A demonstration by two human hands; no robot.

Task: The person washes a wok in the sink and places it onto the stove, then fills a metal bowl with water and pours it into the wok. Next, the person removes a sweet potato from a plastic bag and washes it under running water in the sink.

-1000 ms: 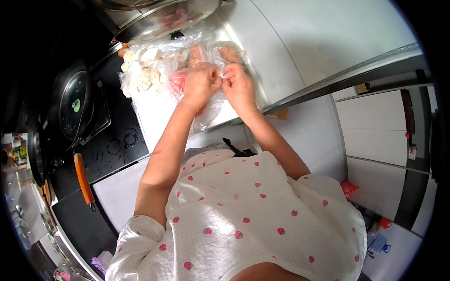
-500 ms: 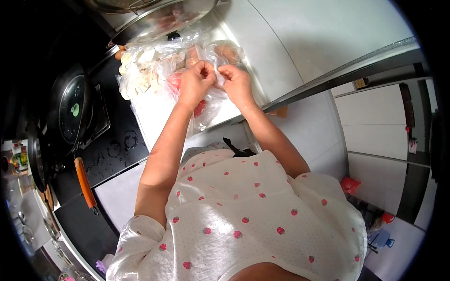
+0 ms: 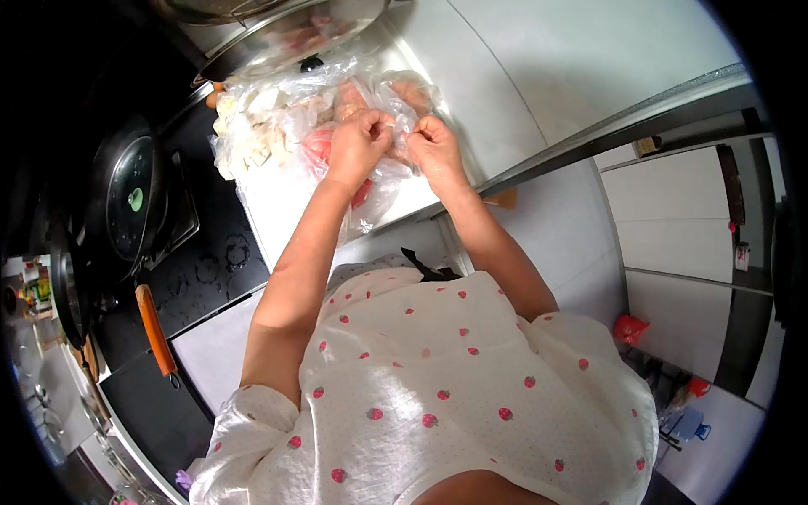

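My left hand [image 3: 360,149] is closed in a pinch at the edge of a clear plastic bag [image 3: 389,101]. Just to its right, my right hand [image 3: 437,153] pinches the same thin plastic, with a small gap between the two hands. Orange-brown food [image 3: 412,93] shows through the bag. Under and beside my left wrist lies something red [image 3: 318,146] in clear plastic. White, pale chopped food [image 3: 252,130] sits in another clear bag to the left. Some of the plastic is hidden behind my fingers.
A lidded pan [image 3: 130,198] with an orange handle [image 3: 154,328] stands on the black stove at left. Behind the bags is a large metal bowl [image 3: 295,38]. The white counter [image 3: 282,210] ends at an edge before my body.
My hands have moved slightly apart, my right hand shifting right and turning. The plastic between them is spread wider than before.
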